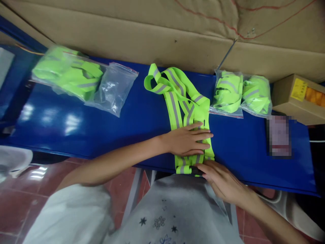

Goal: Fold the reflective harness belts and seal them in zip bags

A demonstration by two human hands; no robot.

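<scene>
A neon-yellow reflective harness (174,106) with grey stripes lies on the blue table, its straps looping and crossing toward the back. My left hand (190,139) rests flat across the straps, palm down with fingers stretched to the right. Closer to the table's front edge, my right hand (215,174) bends its fingers round the lower end of the harness, by a black part (196,170) that looks like a buckle or clip. Its fingertips are partly hidden there. Some strap under my left palm is covered.
Bagged reflective straps (78,76) and a flat clear zip bag (115,88) lie at the left. Two more packed bags (228,91) sit at the right, beside a cardboard box (286,96) and a blurred-out phone-shaped item (279,136). A cardboard wall (152,30) borders the blue table (122,135).
</scene>
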